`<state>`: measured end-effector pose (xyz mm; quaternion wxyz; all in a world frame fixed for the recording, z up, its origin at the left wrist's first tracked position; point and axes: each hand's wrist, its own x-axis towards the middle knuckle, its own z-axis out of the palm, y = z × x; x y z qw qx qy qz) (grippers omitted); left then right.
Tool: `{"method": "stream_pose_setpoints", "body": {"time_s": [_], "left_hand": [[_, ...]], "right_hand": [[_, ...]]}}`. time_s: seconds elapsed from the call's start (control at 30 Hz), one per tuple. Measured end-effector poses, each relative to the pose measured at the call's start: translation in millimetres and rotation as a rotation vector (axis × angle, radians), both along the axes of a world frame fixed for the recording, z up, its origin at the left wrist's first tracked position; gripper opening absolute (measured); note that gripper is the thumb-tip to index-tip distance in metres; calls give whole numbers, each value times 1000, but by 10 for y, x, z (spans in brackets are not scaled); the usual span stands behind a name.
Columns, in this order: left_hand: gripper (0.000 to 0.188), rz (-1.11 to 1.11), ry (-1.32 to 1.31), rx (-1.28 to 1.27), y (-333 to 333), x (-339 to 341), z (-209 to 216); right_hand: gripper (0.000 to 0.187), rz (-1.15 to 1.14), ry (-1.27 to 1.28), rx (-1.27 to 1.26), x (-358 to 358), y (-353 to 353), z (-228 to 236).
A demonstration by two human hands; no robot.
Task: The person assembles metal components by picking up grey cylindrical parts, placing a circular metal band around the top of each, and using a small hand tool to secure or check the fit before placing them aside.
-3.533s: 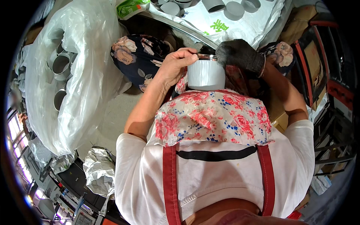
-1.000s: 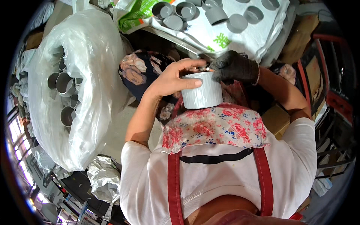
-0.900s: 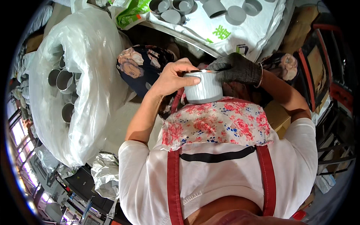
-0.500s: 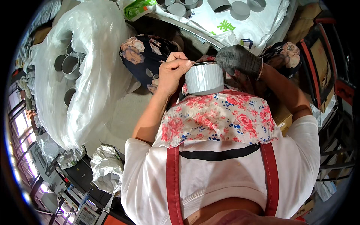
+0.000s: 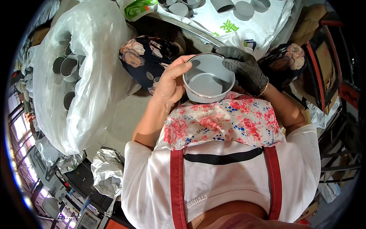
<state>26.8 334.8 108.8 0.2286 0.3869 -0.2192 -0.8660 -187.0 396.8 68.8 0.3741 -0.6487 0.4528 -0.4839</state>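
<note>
A round grey plastic cup (image 5: 209,79) is held over my lap, its open mouth tilted up so that the bare inside and bottom show. My bare left hand (image 5: 173,78) is closed on its left side, the thumb near the rim. On the right side my right hand (image 5: 244,66), in a dark grey knitted glove, grips the rim with its fingers over the edge. Below the cup lies my floral apron (image 5: 225,120). The undersides of both hands' grips are hidden by the cup.
At the left stands a large clear plastic bag (image 5: 93,76) with several grey cups (image 5: 69,66) inside. Ahead, a white sheet (image 5: 213,28) carries more grey cups (image 5: 244,10). A green and white packet (image 5: 139,9) lies beside it. To the right stands a red-and-black frame (image 5: 324,65).
The cup has been tipped so its open mouth now faces up toward me instead of showing its side. Both hands have shifted from pinching the rim to holding its sides.
</note>
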Motion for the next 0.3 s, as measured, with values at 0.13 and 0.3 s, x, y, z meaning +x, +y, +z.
{"method": "stream_pose_setpoints", "body": {"time_s": [0.13, 0.3], "left_hand": [[5, -4, 12, 33, 18, 12, 64], [7, -93, 104, -5, -9, 80, 45]], "right_hand": [[27, 175, 293, -212, 9, -57, 43], [32, 301, 537, -179, 55, -188, 210]]}}
